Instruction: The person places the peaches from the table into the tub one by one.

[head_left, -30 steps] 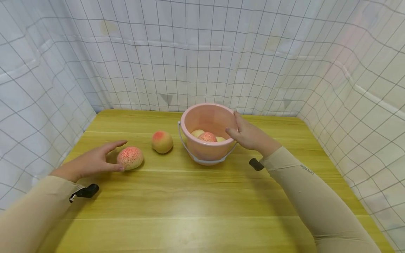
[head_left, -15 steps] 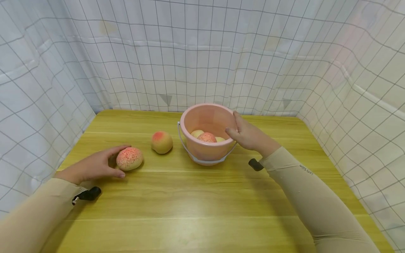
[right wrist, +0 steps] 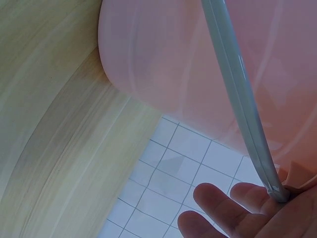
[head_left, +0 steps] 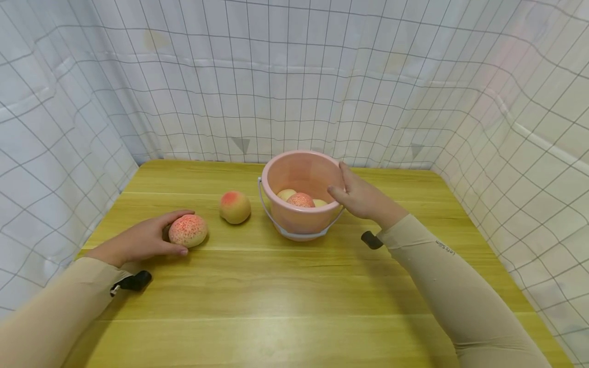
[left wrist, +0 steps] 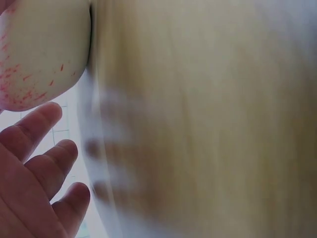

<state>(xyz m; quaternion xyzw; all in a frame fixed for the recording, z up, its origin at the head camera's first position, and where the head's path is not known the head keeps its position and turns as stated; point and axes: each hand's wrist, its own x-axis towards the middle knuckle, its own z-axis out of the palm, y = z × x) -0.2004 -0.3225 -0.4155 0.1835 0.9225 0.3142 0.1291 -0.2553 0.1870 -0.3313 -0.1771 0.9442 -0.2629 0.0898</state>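
Note:
A speckled pink peach (head_left: 189, 230) lies on the wooden table (head_left: 276, 296) at the left. My left hand (head_left: 154, 237) holds it, forefinger over its top and thumb at its front. In the left wrist view the peach (left wrist: 39, 49) fills the upper left, with other fingers (left wrist: 34, 163) spread below it. A second peach (head_left: 235, 206) sits apart, to the left of a pink bucket (head_left: 299, 220). My right hand (head_left: 361, 197) grips the bucket's right rim. The right wrist view shows the bucket wall (right wrist: 163, 59), its grey handle (right wrist: 233, 84) and my fingers (right wrist: 223, 213) under the handle's pivot.
Several peaches (head_left: 300, 200) lie inside the bucket. White gridded sheets (head_left: 294, 76) wall in the table at the back and on both sides. Bare wood stretches across the front of the table.
My left hand has slid right and its fingers have curled round the speckled peach. The right hand and the bucket have stayed put.

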